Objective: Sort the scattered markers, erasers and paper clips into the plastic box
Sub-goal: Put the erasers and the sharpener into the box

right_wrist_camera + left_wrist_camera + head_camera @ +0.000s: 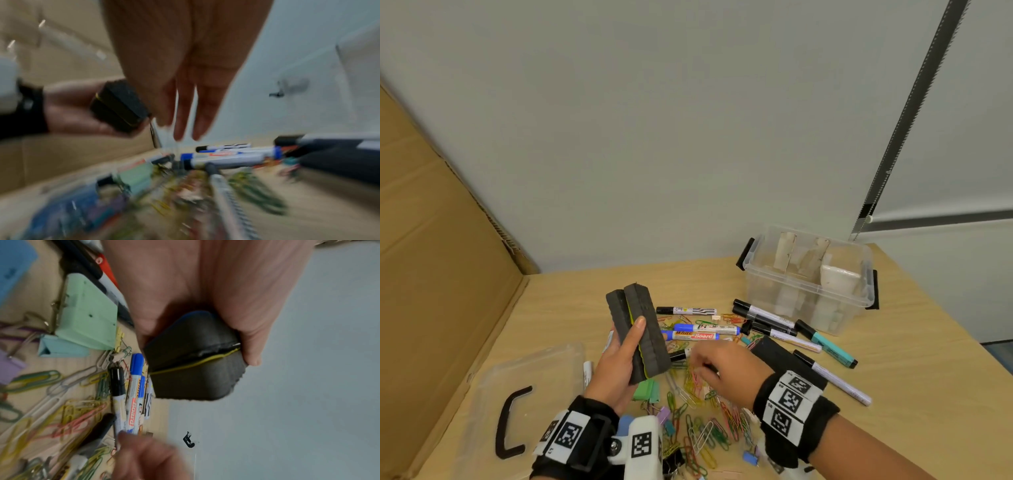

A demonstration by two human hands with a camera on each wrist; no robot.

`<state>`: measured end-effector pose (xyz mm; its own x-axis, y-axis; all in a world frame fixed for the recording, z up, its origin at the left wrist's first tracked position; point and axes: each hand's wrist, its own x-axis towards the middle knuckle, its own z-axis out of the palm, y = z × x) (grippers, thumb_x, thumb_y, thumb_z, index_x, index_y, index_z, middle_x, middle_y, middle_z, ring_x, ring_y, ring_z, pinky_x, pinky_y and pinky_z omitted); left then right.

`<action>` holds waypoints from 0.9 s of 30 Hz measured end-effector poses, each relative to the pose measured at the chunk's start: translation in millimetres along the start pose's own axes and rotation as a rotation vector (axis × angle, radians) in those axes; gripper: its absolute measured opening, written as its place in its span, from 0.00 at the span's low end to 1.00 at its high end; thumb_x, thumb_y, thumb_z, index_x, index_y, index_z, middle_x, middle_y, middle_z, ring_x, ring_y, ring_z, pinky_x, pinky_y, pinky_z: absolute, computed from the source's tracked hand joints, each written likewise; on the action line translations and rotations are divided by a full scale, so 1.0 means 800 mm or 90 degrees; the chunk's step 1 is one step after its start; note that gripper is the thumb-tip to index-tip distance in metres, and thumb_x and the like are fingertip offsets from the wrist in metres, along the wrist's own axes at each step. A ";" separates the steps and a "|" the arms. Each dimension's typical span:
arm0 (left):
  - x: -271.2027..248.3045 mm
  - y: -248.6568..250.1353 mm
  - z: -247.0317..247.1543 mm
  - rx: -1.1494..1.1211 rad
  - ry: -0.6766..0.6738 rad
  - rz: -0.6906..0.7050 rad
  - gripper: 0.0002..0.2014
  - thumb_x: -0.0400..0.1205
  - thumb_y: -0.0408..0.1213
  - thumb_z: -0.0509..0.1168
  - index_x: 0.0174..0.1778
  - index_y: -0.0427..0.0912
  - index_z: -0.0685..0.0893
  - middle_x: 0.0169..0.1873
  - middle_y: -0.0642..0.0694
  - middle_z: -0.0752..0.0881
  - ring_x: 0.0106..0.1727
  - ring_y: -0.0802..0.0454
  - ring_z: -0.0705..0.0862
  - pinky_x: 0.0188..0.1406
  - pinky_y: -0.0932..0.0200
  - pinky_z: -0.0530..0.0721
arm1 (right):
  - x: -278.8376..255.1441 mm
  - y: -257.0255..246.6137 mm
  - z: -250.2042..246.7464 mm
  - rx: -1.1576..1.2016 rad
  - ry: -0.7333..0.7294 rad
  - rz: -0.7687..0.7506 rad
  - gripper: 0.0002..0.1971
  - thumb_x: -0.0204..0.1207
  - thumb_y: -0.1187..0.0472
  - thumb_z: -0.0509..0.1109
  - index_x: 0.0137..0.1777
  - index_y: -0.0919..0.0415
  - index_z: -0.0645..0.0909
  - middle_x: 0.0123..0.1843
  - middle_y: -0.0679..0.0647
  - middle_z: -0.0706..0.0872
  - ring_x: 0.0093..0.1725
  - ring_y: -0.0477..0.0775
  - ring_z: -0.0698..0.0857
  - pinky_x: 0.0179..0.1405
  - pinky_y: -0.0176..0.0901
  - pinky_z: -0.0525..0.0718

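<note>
My left hand (pixel 625 349) grips two black felt erasers (pixel 638 329) stacked face to face, a yellow layer between them, raised above the table; the thumb lies across their front. The left wrist view shows the erasers' end (pixel 195 369) in my palm. My right hand (pixel 698 363) hovers over the heap of coloured paper clips (pixel 705 431); in the blurred right wrist view its fingers (pixel 185 113) are straight and hold nothing. Blue markers (pixel 702 332) and black markers (pixel 767 317) lie behind it. The clear plastic box (pixel 756 291) stands open at the back right.
The box lid (pixel 524 370) with a black handle lies at the left. A third black eraser (pixel 774 354) lies by my right wrist. Pastel binder clips (pixel 647 390) sit among the paper clips. A cardboard sheet (pixel 431 274) leans at the left. Cardboard dividers (pixel 784 253) stand in the box.
</note>
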<state>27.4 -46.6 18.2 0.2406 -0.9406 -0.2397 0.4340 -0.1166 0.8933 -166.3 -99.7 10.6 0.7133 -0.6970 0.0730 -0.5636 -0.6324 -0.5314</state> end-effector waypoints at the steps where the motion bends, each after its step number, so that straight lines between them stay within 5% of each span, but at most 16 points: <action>1: -0.001 0.001 -0.002 -0.004 0.000 -0.006 0.29 0.74 0.50 0.65 0.73 0.49 0.73 0.63 0.37 0.84 0.56 0.44 0.86 0.50 0.49 0.88 | -0.006 0.007 -0.001 -0.063 -0.039 0.021 0.08 0.82 0.57 0.59 0.51 0.55 0.80 0.49 0.49 0.83 0.47 0.50 0.82 0.51 0.46 0.85; 4: 0.000 0.000 -0.013 -0.028 -0.003 -0.030 0.29 0.75 0.50 0.65 0.73 0.48 0.74 0.63 0.36 0.84 0.58 0.43 0.86 0.55 0.46 0.84 | -0.026 0.029 -0.016 -0.122 0.038 0.155 0.09 0.82 0.60 0.58 0.50 0.55 0.80 0.52 0.50 0.82 0.50 0.52 0.81 0.51 0.46 0.84; 6: 0.001 -0.004 -0.019 -0.045 0.007 -0.046 0.28 0.77 0.50 0.64 0.73 0.48 0.74 0.65 0.36 0.83 0.61 0.42 0.84 0.59 0.44 0.81 | -0.046 0.052 -0.028 -0.170 0.065 0.262 0.11 0.81 0.59 0.60 0.61 0.53 0.76 0.60 0.50 0.78 0.59 0.52 0.77 0.57 0.46 0.82; 10: 0.001 -0.015 -0.007 -0.056 0.001 -0.065 0.21 0.81 0.45 0.63 0.71 0.49 0.76 0.65 0.39 0.83 0.65 0.41 0.81 0.63 0.43 0.79 | -0.087 0.092 -0.029 -0.269 -0.053 0.383 0.28 0.77 0.50 0.65 0.76 0.54 0.63 0.74 0.53 0.68 0.73 0.57 0.68 0.71 0.50 0.74; 13: 0.003 -0.023 0.011 -0.054 -0.013 -0.078 0.19 0.85 0.40 0.59 0.73 0.50 0.73 0.66 0.42 0.81 0.64 0.43 0.81 0.67 0.42 0.75 | -0.102 0.106 -0.019 -0.277 -0.084 0.372 0.34 0.77 0.48 0.64 0.80 0.54 0.56 0.78 0.56 0.65 0.75 0.60 0.66 0.73 0.51 0.71; 16: 0.005 -0.034 0.028 -0.028 -0.007 -0.085 0.20 0.84 0.39 0.61 0.72 0.53 0.73 0.67 0.42 0.81 0.65 0.43 0.81 0.58 0.46 0.79 | -0.107 0.108 -0.022 -0.270 -0.069 0.341 0.35 0.74 0.44 0.64 0.79 0.50 0.57 0.74 0.54 0.68 0.71 0.57 0.70 0.71 0.50 0.72; 22: 0.000 -0.045 0.049 0.003 0.049 -0.067 0.16 0.82 0.36 0.63 0.65 0.55 0.76 0.64 0.42 0.83 0.65 0.41 0.81 0.51 0.46 0.82 | -0.099 0.096 -0.078 -0.038 0.120 0.207 0.20 0.73 0.45 0.66 0.65 0.47 0.72 0.56 0.44 0.69 0.53 0.43 0.74 0.55 0.32 0.77; 27: -0.004 -0.053 0.055 0.004 0.100 -0.056 0.33 0.72 0.43 0.68 0.76 0.52 0.70 0.68 0.40 0.81 0.67 0.41 0.80 0.54 0.45 0.82 | -0.068 0.081 -0.169 0.064 0.265 0.087 0.09 0.75 0.49 0.70 0.50 0.51 0.78 0.48 0.41 0.74 0.40 0.39 0.77 0.39 0.25 0.79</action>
<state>-29.9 -53.1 -1.9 0.3342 -0.8653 -0.3736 0.4548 -0.1991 0.8680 -297.9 -148.2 86.2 0.3945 -0.8616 0.3192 -0.5834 -0.5033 -0.6375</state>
